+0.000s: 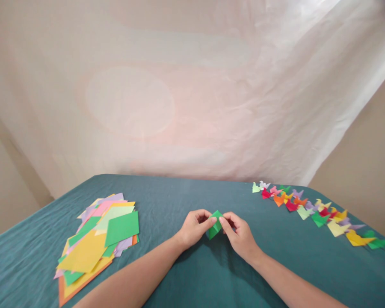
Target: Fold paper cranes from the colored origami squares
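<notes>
A small piece of folded green paper [214, 230], roughly diamond-shaped, is held up between both hands near the middle of the table. My left hand [195, 227] pinches its left side, thumb in front and fingers behind. On the opposite side, my right hand [239, 234] grips the upper right edge between thumb and fingers. The fingertips behind the paper are partly hidden.
A loose pile of coloured paper sheets [83, 252] lies at the left on the dark green tablecloth [167, 192]. Rows of small folded paper birds [303, 211] in several colours run along the right side. A pale cloth [192, 107] hangs behind the table.
</notes>
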A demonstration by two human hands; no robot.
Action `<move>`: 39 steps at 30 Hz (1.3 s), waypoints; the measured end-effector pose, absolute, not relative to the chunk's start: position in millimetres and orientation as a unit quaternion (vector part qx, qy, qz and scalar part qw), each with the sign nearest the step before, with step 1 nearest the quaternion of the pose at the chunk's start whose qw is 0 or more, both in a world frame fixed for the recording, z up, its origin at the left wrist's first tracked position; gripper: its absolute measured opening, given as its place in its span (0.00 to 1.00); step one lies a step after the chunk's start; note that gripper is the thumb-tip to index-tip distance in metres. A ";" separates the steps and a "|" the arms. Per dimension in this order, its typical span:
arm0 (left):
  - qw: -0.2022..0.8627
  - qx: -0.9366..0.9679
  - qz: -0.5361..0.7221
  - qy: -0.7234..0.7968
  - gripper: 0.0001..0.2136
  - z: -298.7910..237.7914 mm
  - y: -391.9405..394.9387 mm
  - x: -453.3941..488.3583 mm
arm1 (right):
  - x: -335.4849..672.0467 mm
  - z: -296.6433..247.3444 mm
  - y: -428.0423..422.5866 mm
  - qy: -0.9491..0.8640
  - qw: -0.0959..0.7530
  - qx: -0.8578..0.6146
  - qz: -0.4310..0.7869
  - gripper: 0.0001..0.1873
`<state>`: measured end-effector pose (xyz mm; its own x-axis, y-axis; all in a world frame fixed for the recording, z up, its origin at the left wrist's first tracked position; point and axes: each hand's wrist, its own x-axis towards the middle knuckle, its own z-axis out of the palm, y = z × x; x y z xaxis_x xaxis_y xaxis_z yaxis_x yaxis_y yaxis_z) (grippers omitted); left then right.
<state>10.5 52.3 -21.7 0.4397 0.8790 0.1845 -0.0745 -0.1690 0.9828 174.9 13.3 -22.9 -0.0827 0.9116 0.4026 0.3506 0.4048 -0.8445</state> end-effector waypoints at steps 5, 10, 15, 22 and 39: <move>0.556 0.622 0.446 0.324 0.14 -25.0 54.6 11.2 | 175.9 -25.2 15.6 -0.667 0.503 -0.467 0.290 0.12; 0.537 0.635 0.443 0.335 0.14 -26.0 54.5 9.7 | 176.5 -25.5 16.8 -0.670 0.500 -0.460 0.299 0.12; 0.537 0.654 0.422 0.326 0.14 -21.5 52.2 8.5 | 174.5 -23.1 14.5 -0.679 0.494 -0.441 0.317 0.12; 0.453 0.677 0.465 0.347 0.12 -21.5 52.6 9.0 | 179.3 -27.7 24.2 -0.596 0.544 -0.469 0.359 0.13; 0.358 0.713 0.480 0.364 0.06 -17.3 50.0 10.8 | 179.1 -25.5 22.0 -0.629 0.527 -0.447 0.356 0.12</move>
<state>10.8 50.0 -17.3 0.2741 0.8632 0.4240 0.1756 -0.4784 0.8604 179.1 22.0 -25.5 -0.0452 0.9378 0.3441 0.1876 0.3463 -0.9192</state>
